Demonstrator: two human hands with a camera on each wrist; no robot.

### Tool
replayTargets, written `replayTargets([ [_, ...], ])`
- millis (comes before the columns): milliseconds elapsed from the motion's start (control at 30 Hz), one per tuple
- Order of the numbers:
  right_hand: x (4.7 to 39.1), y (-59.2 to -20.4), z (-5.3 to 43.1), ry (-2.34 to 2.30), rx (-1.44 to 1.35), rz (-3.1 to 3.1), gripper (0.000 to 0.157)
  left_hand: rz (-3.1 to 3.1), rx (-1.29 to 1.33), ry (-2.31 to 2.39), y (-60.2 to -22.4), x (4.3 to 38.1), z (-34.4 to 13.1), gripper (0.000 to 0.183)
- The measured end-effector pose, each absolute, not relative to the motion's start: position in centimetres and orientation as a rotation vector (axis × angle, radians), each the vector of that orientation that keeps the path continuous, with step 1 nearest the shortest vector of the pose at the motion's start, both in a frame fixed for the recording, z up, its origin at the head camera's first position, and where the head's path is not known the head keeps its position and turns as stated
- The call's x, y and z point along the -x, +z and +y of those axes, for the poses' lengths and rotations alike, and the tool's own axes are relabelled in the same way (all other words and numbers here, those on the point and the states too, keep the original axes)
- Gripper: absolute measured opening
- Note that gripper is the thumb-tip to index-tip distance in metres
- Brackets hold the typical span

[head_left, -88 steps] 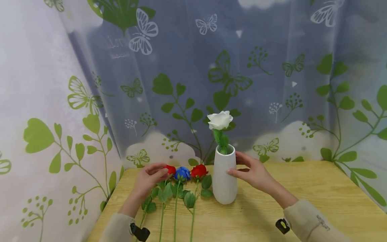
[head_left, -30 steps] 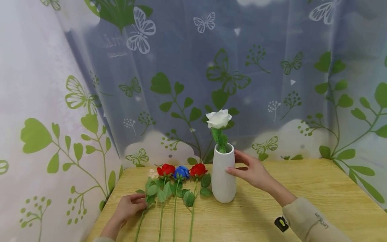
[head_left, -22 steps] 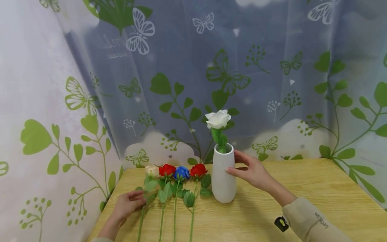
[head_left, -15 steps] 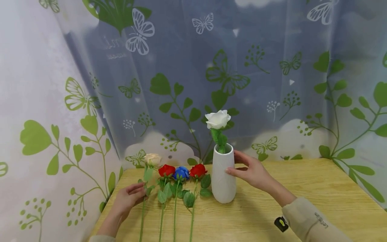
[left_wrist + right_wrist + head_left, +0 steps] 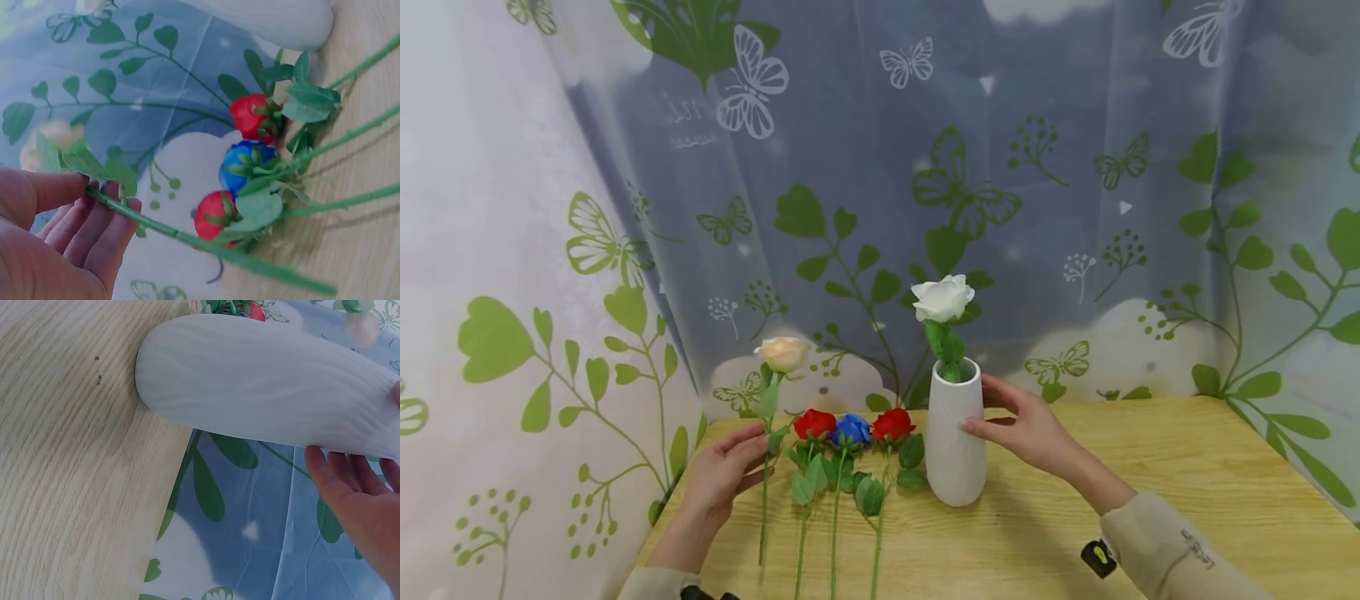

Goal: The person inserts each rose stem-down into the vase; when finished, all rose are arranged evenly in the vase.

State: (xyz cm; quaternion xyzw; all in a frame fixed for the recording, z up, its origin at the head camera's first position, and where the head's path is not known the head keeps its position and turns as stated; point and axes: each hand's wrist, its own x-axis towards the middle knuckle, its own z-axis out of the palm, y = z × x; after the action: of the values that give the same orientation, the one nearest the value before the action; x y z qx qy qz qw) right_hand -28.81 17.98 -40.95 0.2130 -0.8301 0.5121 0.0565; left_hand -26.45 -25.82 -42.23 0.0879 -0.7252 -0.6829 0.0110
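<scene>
One cream rose (image 5: 782, 354) stands nearly upright at the far left, its stem pinched between the thumb and fingers of the left hand (image 5: 718, 477). It has just risen from the row on the table (image 5: 1157, 442): its bloom is now above the other heads rather than level with them, and the stem's lower end appears raised. That singles it out as the stem being worked with. Three roses remain lying to its right: a left red rose (image 5: 814, 425), a blue rose (image 5: 852, 431) and a right red rose (image 5: 893, 424), heads close together. Next comes the white vase (image 5: 957, 442), upright, holding one white rose (image 5: 943, 298); how deep its stem reaches is hidden. The right hand (image 5: 1033, 429) grips the vase's right side, thumb in front, fingers behind.
</scene>
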Motion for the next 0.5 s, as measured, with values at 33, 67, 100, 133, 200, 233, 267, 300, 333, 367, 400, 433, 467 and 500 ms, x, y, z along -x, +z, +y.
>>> replayTargets([
  [33,28.8,-40.9,18.0,1.552,-0.649,-2.519,0.076,-2.267,-0.276,-2.124,-42.0,26.4,-25.6,0.051],
  [67,28.8,-40.9,18.0,1.552,-0.654,-2.52,0.075,-2.276,-0.268,-2.116,-41.8,26.4,-25.4,0.051],
  [100,28.7,-40.9,18.0,1.551,-0.658,-2.519,0.075,-2.277,-0.257,-2.118,-41.6,26.4,-25.1,0.05],
  [133,28.7,-40.9,18.0,1.552,-0.659,-2.517,0.075,-2.273,-0.245,-2.124,-41.3,26.4,-24.9,0.049],
  [200,28.7,-40.9,18.1,1.553,-0.665,-2.515,0.074,-2.248,-0.229,-2.144,-41.0,26.5,-24.4,0.047],
  [233,28.6,-40.9,18.1,1.554,-0.669,-2.514,0.073,-2.233,-0.218,-2.158,-40.8,26.5,-24.1,0.047],
  [267,28.6,-40.9,18.1,1.556,-0.669,-2.512,0.073,-2.222,-0.205,-2.17,-40.6,26.6,-23.9,0.047],
  [300,28.6,-40.9,18.1,1.558,-0.669,-2.51,0.073,-2.203,-0.197,-2.183,-40.5,26.7,-23.7,0.046],
  [333,28.6,-40.8,18.1,1.56,-0.669,-2.509,0.073,-2.183,-0.193,-2.195,-40.3,26.8,-23.4,0.047],
  [367,28.6,-40.8,18.1,1.56,-0.669,-2.509,0.073,-2.165,-0.186,-2.208,-40.2,26.9,-23.2,0.047],
  [400,28.6,-40.8,18.1,1.559,-0.67,-2.509,0.073,-2.152,-0.179,-2.219,-40.0,27.0,-23.0,0.048],
  [433,28.6,-40.8,18.1,1.559,-0.671,-2.51,0.073,-2.138,-0.17,-2.234,-39.8,27.0,-22.7,0.048],
  [467,28.6,-40.8,18.1,1.557,-0.672,-2.511,0.073,-2.119,-0.16,-2.254,-39.7,27.1,-22.5,0.047],
  [500,28.6,-40.9,18.1,1.556,-0.672,-2.511,0.073,-2.098,-0.149,-2.275,-39.5,27.1,-22.3,0.047],
])
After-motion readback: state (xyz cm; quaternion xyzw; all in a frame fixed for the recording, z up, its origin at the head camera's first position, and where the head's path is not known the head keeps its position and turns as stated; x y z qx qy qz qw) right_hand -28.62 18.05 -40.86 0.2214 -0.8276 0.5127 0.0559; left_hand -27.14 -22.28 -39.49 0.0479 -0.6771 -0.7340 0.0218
